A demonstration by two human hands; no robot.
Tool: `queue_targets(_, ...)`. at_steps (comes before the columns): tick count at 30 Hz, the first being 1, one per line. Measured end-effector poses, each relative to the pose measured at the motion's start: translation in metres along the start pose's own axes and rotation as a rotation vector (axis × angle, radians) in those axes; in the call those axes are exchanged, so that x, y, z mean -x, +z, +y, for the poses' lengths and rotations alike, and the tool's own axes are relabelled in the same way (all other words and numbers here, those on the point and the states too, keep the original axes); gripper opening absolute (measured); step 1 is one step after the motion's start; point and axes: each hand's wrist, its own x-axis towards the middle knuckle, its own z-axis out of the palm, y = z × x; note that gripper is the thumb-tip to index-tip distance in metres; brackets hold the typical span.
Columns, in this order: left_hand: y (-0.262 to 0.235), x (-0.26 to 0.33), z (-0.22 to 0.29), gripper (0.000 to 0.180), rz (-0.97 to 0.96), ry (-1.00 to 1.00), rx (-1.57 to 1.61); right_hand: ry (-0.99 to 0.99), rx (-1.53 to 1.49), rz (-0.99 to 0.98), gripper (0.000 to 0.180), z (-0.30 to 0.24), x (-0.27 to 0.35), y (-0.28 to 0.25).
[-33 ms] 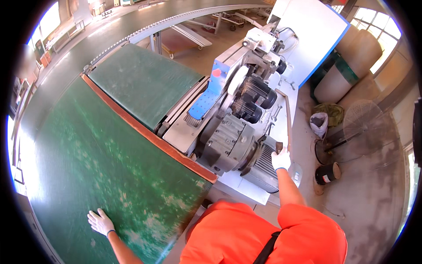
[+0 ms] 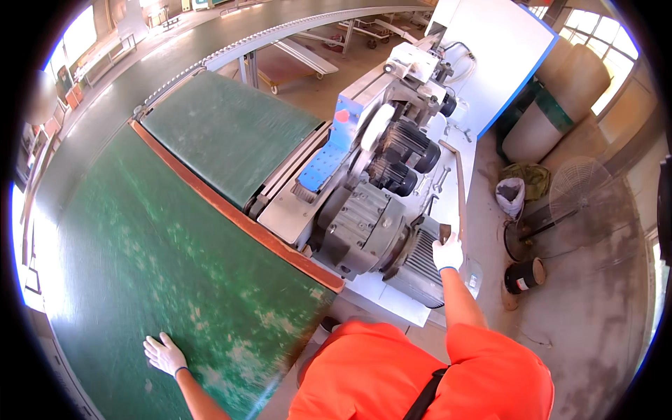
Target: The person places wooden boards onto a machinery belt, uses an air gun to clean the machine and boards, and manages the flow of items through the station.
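My left hand [image 2: 165,355], in a white glove, lies on the worn green conveyor belt [image 2: 140,259] with its fingers spread and nothing in it. On the right, my white-gloved right hand [image 2: 448,252] is closed around a small dark brown block [image 2: 445,232], at the far end of a finned grey motor [image 2: 420,269]. Most of that hand's fingers are hidden from above. A bent brown bar [image 2: 459,185] runs along the machine's edge just beyond this hand. The motor joins a grey gearbox [image 2: 360,227].
Wrenches [image 2: 441,178] lie on the white machine bed beside two black motors [image 2: 413,147]. An orange-brown rail [image 2: 238,213] borders a second green belt [image 2: 231,133]. A floor fan [image 2: 577,185] and a black bucket [image 2: 525,276] stand on the right.
My left hand has shifted slightly to the right on the belt, and the whole view has moved a little. My right hand keeps its grip and place.
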Motion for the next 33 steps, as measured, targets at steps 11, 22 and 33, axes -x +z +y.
queue_targets(11,-0.035,0.109,0.055,0.073,-0.11,-0.045,0.05,-0.009,-0.122,-0.105,0.052,0.051,-0.016,0.016)
queue_targets(22,-0.045,0.172,0.072,0.071,-0.03,0.047,0.167,-0.187,0.143,-0.122,0.084,0.01,0.0,0.0)
queue_targets(33,-0.071,0.387,-0.014,0.068,-0.039,0.293,0.506,-1.562,-0.484,-0.487,0.057,-0.195,0.26,-0.052)
